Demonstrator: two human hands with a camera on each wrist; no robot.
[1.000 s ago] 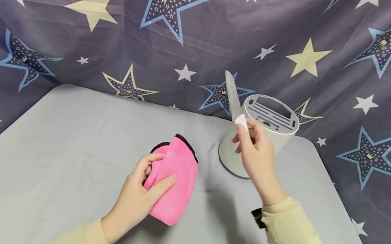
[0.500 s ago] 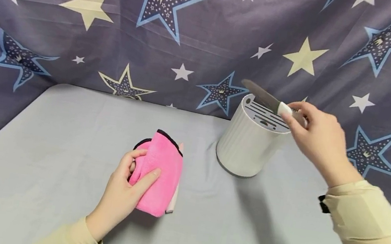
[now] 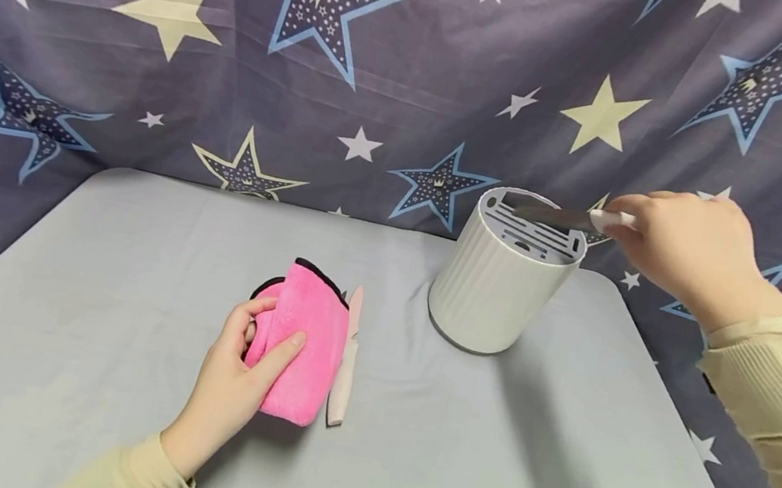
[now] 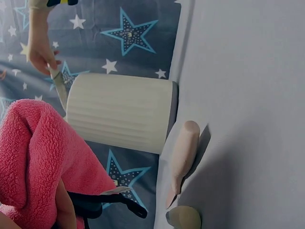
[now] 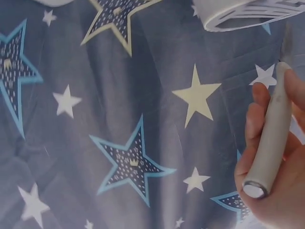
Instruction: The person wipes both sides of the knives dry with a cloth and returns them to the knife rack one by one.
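My right hand [image 3: 697, 248] grips a knife by its white handle [image 5: 271, 138], and the blade [image 3: 554, 215] points left over the slotted top of a white ribbed knife block [image 3: 494, 289]. Whether the tip touches the top, I cannot tell. Low on the left, my left hand [image 3: 230, 380] holds a folded pink cloth [image 3: 308, 341] with black edging, thumb on its front. Just right of the cloth, a second knife with a pale handle [image 3: 341, 388] lies on the table. The left wrist view shows this knife's handle [image 4: 185, 150] beside the block.
A grey cloth-covered table [image 3: 127, 280] carries everything. Behind it hangs a dark curtain with stars [image 3: 413, 95], close to the block. In the left wrist view, a rounded beige end of something [image 4: 185, 217] lies near the knife on the table.
The right hand has moved right, turning the knife from steeply upright to nearly level over the block. The left hand and cloth have shifted left, and the knife on the table has come into view.
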